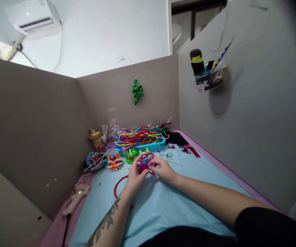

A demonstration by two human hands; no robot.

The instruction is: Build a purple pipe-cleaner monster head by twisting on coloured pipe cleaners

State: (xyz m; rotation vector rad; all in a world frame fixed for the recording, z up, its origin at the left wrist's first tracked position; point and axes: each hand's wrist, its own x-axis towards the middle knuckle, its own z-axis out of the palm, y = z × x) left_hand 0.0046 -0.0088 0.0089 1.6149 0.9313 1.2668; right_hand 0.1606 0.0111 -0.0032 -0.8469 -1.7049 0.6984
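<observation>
Above the blue cloth (173, 209), both hands meet at a small purple and magenta pipe-cleaner piece (144, 166) with looped strands at its top. My left hand (135, 174) grips it from the left, thumb on its front. From the right, my right hand (165, 169) pinches its edge between thumb and fingers. Fingers hide part of the piece. A red pipe cleaner (116, 187) curves out on the cloth beside my left wrist. Just beyond the hands sit a green pipe-cleaner figure (131, 156) and an orange and white one (115, 162).
A blue tray (151, 147) heaped with colourful pipe cleaners stands at the back. Scissors (168, 156) lie right of it. A dark bowl (99, 167) and a pink corded tool (76, 200) are at left. Grey panels (253, 113) enclose the table; one bears a pen holder (209, 79).
</observation>
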